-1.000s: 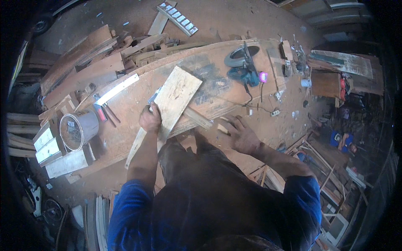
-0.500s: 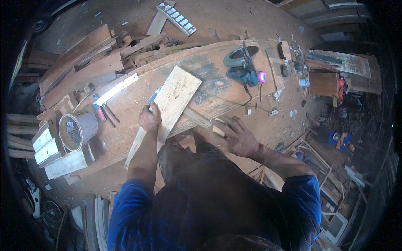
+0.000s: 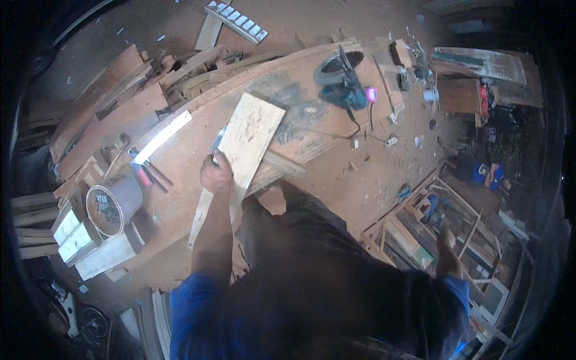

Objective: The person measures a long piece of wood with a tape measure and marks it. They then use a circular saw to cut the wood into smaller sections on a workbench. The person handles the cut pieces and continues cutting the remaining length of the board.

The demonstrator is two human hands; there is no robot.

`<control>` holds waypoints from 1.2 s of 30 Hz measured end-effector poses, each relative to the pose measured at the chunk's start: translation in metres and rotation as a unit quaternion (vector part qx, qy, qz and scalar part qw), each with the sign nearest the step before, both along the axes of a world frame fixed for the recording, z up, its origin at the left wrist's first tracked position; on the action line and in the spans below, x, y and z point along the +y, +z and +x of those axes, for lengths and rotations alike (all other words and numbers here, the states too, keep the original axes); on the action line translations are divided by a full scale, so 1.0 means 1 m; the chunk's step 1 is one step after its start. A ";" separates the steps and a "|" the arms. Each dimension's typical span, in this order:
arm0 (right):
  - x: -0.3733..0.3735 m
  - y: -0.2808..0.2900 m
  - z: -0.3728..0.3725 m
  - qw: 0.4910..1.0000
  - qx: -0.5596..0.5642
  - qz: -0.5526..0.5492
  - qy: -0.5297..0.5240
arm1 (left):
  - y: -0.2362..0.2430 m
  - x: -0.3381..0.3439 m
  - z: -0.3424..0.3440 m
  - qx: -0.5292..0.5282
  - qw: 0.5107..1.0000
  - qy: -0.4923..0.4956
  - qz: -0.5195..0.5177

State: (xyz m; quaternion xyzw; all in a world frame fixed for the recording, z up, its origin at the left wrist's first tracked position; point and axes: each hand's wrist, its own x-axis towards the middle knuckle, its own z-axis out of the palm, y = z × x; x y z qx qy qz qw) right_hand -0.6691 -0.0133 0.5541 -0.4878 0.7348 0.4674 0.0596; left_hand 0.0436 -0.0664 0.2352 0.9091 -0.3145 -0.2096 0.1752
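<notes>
My left hand (image 3: 216, 174) is closed round the left edge of a pale wooden board (image 3: 251, 135), which slants over the near edge of the workbench (image 3: 180, 144). A bluish-grey thing (image 3: 218, 139) shows beside the board just above that hand; its kind I cannot make out. Beneath the board, a wooden strip (image 3: 283, 163) sticks out to the right and another strip (image 3: 201, 217) to the lower left. My right hand (image 3: 446, 239) is away from the bench, low at my right side near a wooden frame (image 3: 468, 240). It is small and blurred, its fingers indistinct.
A circular saw (image 3: 342, 84) and a pink tape measure (image 3: 371, 95) lie on the bench's far right. To the left are a bucket (image 3: 129, 195), a try square (image 3: 162, 137) and pliers-like handles (image 3: 157, 176). Scrap boards (image 3: 120, 114) line the far edge.
My right hand has left the wooden strip beside the board, where it held a small pale piece, and swung down to my right side. My left hand keeps its hold; the view has shifted slightly.
</notes>
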 end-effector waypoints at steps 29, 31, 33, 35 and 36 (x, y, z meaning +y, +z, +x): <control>-0.090 -0.377 0.458 0.860 -0.387 -0.199 0.267 | 0.040 0.017 -0.041 -0.013 0.942 -0.283 0.180; -0.065 -0.368 0.455 0.862 -0.454 -0.128 0.184 | 0.038 0.026 -0.033 0.002 0.939 -0.302 0.164; -0.067 -0.300 0.474 0.824 -0.561 -0.053 0.058 | 0.045 0.053 0.000 -0.006 0.941 -0.293 0.168; -0.056 -0.258 0.445 0.823 -0.560 -0.055 0.073 | 0.049 0.052 0.007 -0.020 0.947 -0.299 0.118; -0.043 -0.234 0.433 0.821 -0.563 -0.053 0.080 | 0.047 0.064 0.014 -0.037 0.952 -0.291 0.088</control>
